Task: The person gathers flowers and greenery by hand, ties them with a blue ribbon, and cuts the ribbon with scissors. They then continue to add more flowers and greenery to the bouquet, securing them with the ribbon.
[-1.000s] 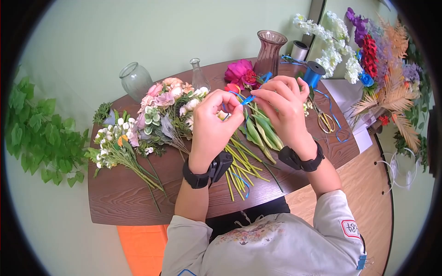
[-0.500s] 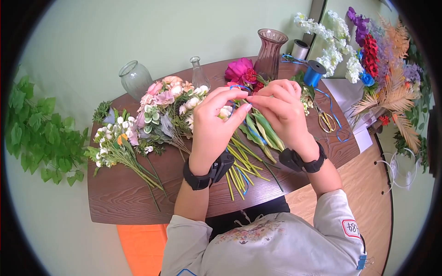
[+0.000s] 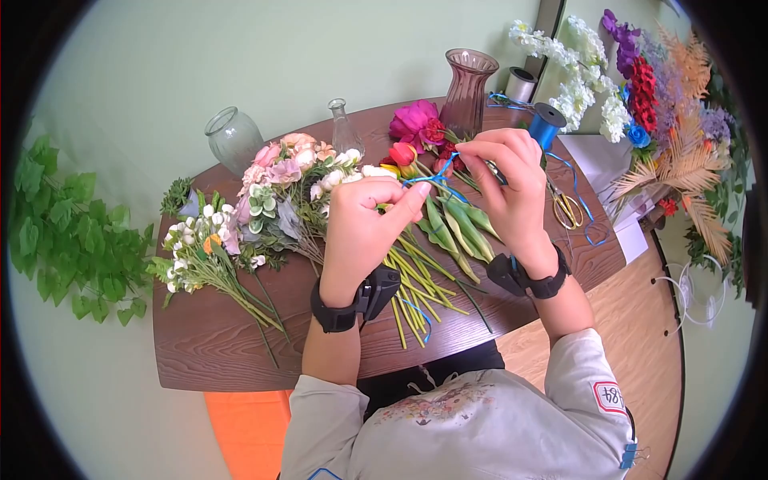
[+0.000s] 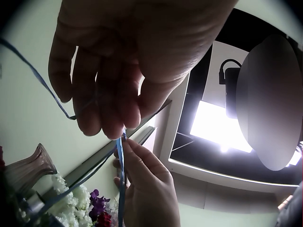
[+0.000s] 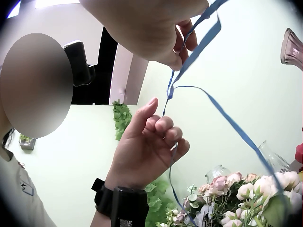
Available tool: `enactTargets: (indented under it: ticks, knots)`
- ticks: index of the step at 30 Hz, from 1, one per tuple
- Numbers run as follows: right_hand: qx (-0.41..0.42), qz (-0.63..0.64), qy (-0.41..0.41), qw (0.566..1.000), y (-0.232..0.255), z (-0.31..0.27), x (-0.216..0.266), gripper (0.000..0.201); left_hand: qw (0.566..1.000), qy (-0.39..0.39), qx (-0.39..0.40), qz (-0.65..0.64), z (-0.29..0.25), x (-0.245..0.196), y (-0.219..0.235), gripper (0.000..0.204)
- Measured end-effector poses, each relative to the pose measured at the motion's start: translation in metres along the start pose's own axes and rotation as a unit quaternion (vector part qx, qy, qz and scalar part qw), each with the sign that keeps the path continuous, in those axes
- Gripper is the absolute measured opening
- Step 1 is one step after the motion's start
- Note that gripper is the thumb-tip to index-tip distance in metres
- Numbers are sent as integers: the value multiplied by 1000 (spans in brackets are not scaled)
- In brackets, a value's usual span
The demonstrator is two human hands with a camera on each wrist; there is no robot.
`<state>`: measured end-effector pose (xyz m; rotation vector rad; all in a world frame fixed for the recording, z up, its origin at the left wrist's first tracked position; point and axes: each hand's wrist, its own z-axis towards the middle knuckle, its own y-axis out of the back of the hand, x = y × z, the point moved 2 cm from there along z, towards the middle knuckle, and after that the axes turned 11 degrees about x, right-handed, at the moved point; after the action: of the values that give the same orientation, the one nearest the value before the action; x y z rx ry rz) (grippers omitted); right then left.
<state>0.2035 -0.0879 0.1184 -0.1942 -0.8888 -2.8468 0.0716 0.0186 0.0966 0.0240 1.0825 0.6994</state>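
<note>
Both hands, left hand (image 3: 364, 220) and right hand (image 3: 504, 172), pinch the blue ribbon (image 3: 432, 182); pull evenly toward two o'clock, tightening above the stems (image 3: 416, 280).

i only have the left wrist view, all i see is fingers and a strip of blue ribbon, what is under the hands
Observer: A bunch of tulip stems lies on the brown table below both hands.
Operator: is the ribbon still on its spool
Observer: A blue spool stands at the table's far edge, beside the purple vase.
Operator: does the left hand really have the ribbon
Observer: Yes. In the right wrist view the left hand has its fingers curled round the blue ribbon; the right hand pinches it higher.
</note>
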Motion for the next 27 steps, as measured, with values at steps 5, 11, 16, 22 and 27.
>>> enactTargets:
  ticks: [5,11,16,22,27]
  knots:
    - [62,59,9,996,-1,1,0,12,986,-50,-159,-4,6,-1,-1,8]
    - [81,84,28,993,-5,1,7,10,987,-10,-51,-154,4,-5,-8,10]
    - [80,87,21,993,-5,1,9,10,985,19,-22,-171,3,-5,-11,12]
    - [87,95,14,992,-4,-1,10,10,978,6,-32,-207,4,-4,-14,12]
    - [93,108,11,990,-4,-2,11,10,974,14,-38,-223,5,-3,-16,6]
